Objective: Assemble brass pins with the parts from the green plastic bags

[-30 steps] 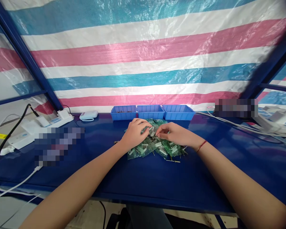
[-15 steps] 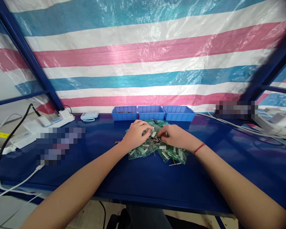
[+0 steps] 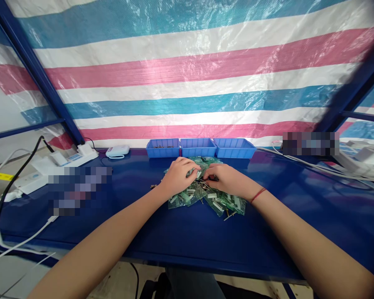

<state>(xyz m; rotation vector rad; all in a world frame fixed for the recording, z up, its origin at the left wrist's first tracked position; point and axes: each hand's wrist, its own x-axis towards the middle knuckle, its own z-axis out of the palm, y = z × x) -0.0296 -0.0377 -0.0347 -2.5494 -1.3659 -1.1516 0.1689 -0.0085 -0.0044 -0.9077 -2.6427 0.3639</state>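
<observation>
A heap of small green plastic bags [image 3: 220, 201] with white labels lies on the blue table [image 3: 187, 236], mid-depth. My left hand [image 3: 178, 177] rests on the heap's left part with fingers curled onto a bag. My right hand [image 3: 226, 179] sits beside it, fingertips pinched on small dark pin-like parts [image 3: 203, 181] between the two hands. A few loose metal pins [image 3: 229, 215] lie at the heap's near edge. A red string circles my right wrist.
Three blue bins [image 3: 197, 147] stand in a row behind the heap, the left one holding small parts. A white device [image 3: 117, 151] and white power strips [image 3: 65, 159] with cables lie at the left. More white cables [image 3: 345, 172] run along the right. A striped tarp hangs behind.
My right hand has slid a little left, closer to my left hand. The bags under it have shifted toward me and the loose pins have moved slightly.
</observation>
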